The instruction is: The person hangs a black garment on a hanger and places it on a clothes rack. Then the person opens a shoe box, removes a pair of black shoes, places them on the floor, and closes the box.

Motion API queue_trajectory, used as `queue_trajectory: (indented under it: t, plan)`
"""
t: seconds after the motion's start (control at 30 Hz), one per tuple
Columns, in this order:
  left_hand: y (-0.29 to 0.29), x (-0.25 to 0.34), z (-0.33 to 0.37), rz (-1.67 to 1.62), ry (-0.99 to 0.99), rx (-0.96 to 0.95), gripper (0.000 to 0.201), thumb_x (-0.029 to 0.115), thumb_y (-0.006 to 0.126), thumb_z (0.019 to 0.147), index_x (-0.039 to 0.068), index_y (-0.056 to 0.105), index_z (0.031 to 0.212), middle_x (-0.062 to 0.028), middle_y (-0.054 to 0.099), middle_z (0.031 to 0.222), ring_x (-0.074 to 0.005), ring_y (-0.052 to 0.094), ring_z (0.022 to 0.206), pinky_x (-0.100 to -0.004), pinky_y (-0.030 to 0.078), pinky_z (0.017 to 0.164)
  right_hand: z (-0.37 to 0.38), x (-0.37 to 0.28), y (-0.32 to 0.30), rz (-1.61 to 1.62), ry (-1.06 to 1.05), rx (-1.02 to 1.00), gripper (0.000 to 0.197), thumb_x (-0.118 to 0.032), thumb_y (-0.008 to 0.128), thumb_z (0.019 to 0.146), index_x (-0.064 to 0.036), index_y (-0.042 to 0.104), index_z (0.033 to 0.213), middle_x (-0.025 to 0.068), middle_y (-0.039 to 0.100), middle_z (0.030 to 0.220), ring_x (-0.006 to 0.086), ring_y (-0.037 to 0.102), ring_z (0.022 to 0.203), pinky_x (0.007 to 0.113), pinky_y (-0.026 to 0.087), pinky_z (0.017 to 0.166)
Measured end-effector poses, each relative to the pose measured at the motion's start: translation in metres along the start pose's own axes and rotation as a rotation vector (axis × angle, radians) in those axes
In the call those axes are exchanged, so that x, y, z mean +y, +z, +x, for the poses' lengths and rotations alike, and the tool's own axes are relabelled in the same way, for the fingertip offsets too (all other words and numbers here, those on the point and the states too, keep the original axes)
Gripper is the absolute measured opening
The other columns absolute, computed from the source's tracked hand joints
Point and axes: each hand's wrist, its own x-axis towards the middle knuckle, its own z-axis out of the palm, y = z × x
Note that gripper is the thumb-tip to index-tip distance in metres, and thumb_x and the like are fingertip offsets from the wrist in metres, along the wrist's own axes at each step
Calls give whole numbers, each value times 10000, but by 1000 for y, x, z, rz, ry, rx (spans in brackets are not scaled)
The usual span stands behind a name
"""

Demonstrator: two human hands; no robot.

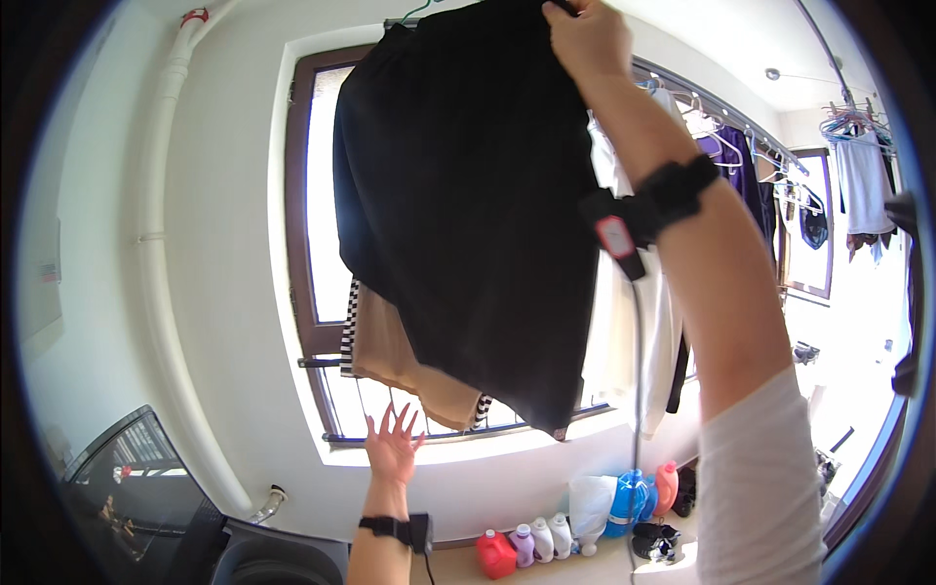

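Note:
A large black garment [478, 185], possibly a skirt or wide shorts, hangs in front of the window; its exact kind is not clear. My right hand [593, 41] is raised and closed on its upper right corner. Part of a green hanger [419, 12] shows above its top left. Lower down, my left hand [393, 450] is empty, fingers spread, just beneath a beige garment [388, 356] with black-and-white checked edging. That garment hangs partly hidden behind the black one. Both wrists wear black straps with small devices.
More clothes [739, 180] hang on a rail to the right, and a bunch of hangers [853, 122] farther right. A white pipe [156, 253] runs down the left wall beside a dark-lidded machine [146, 487]. Several bottles, including a red jug [495, 554], line the wall's foot near shoes [655, 543].

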Motion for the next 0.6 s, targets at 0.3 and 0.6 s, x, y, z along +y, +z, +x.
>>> queue_trajectory:
  t: [0.3,0.6]
  plan:
    - [-76,-77,-130,128,-410,163,420,346,537,964,97,550,1302,-121,625,1216,-236,570,1152,-397,443,949,-62,9,119,124,294,29,257,-275,614,918,-18,618,937,187,685,864,367,675,823,451,549,699]
    - [-138,-59,-203,134,-174,465,343,335,529,974,154,581,1261,-31,659,1149,-179,601,1084,-360,468,893,-63,60,160,124,341,34,280,-281,619,914,-7,608,855,189,681,839,377,678,803,446,559,719]
